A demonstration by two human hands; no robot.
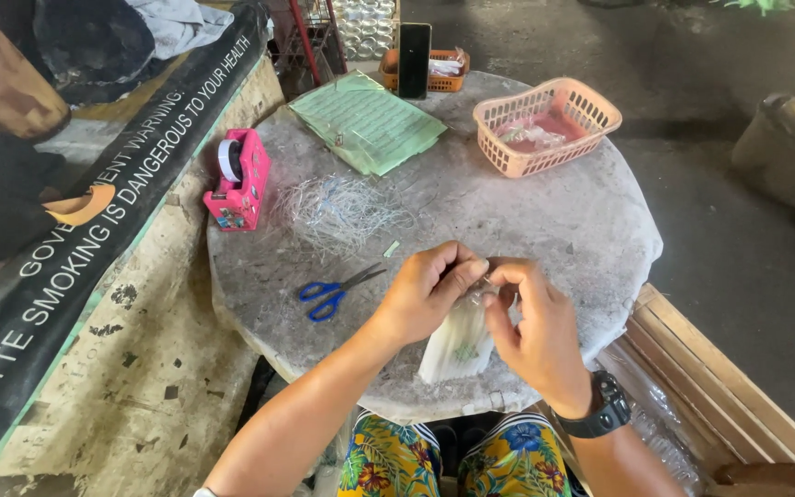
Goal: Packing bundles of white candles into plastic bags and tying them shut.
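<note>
My left hand (425, 293) and my right hand (534, 324) meet over the near edge of a round stone table (545, 230). Both pinch the top of a small clear plastic bag (457, 345) filled with pale stick-like contents, which hangs down between them. The fingers of both hands close on the bag's neck, where a thin wire tie seems to sit. A black watch is on my right wrist. Blue-handled scissors (331, 293) lie on the table just left of my left hand.
A heap of thin silvery wire ties (342, 210) lies mid-table. A pink tape dispenser (236, 179) stands at the left edge. Green paper sheets (367, 121), a peach plastic basket (545, 124), a small orange basket (448, 72) and an upright phone (414, 60) sit farther back. A wooden crate (729, 405) is at right.
</note>
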